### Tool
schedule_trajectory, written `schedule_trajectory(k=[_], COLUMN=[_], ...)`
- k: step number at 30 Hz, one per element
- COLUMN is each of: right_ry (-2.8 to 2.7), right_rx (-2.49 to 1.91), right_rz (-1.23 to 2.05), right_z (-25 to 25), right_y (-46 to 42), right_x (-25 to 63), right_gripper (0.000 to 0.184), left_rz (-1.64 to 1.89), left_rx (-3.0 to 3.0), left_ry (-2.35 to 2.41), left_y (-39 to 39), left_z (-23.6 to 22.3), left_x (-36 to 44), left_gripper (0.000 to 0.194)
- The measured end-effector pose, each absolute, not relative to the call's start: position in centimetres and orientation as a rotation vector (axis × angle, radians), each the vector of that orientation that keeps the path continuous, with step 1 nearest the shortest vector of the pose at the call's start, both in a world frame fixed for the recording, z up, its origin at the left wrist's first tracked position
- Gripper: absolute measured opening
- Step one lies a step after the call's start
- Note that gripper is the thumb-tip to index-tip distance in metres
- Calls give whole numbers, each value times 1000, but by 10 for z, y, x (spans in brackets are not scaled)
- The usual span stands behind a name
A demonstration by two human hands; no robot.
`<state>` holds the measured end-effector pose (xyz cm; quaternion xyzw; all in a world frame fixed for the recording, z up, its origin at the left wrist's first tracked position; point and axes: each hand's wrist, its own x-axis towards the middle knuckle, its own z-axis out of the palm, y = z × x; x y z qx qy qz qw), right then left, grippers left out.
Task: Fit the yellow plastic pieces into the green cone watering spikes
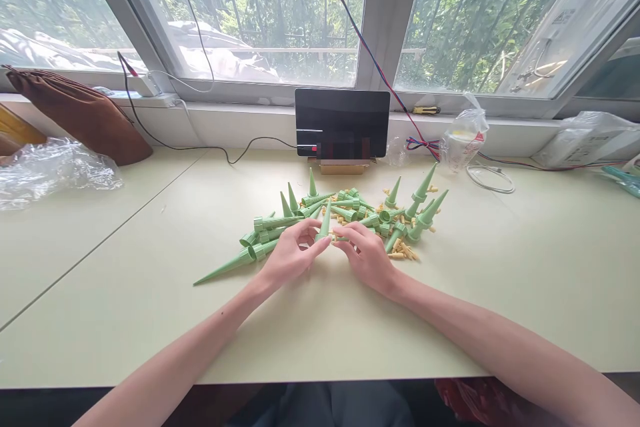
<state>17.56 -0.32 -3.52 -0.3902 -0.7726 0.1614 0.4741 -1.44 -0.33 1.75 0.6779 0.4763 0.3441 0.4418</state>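
Note:
My left hand (293, 252) is closed around the base of a green plastic watering spike (326, 219), whose tip points up. Beside it, my right hand (369, 259) pinches a small yellow peg (334, 237) against the spike's lower end; the fingers partly cover it. Just beyond both hands lies a heap of green spikes (345, 203), some on their sides and a few upright. Loose yellow pegs (406, 251) are scattered to the right of my right hand. One long green spike (225, 267) lies to the left of my left hand.
A dark tablet (343, 123) stands at the back on a cardboard support (342, 167). Clear plastic wrap (55, 173) and a brown bag (85, 113) lie at the far left. At the back right are a bagged cup (465, 140) and a coiled white cable (491, 179).

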Motion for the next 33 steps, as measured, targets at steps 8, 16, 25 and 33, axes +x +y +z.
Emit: schedule_trajectory(k=[8, 16, 25, 33], right_ry=[-1898, -1920, -1902, -1900], right_rx=[-994, -989, -1019, -1012], right_rz=[414, 406, 454, 503], right_z=[-33, -30, -28, -24], right_y=[-5, -6, -6, -7], right_x=[176, 176, 174, 175], right_gripper=[19, 24, 27, 32], left_rz=[912, 940, 996, 978], left_rx=[1782, 1863, 1906, 1871], left_ry=[1156, 1128, 1078, 1034], left_y=[0, 0, 2, 1], left_z=[13, 6, 1, 4], left_x=[-15, -15, -17, -17], left_gripper=[33, 37, 31, 33])
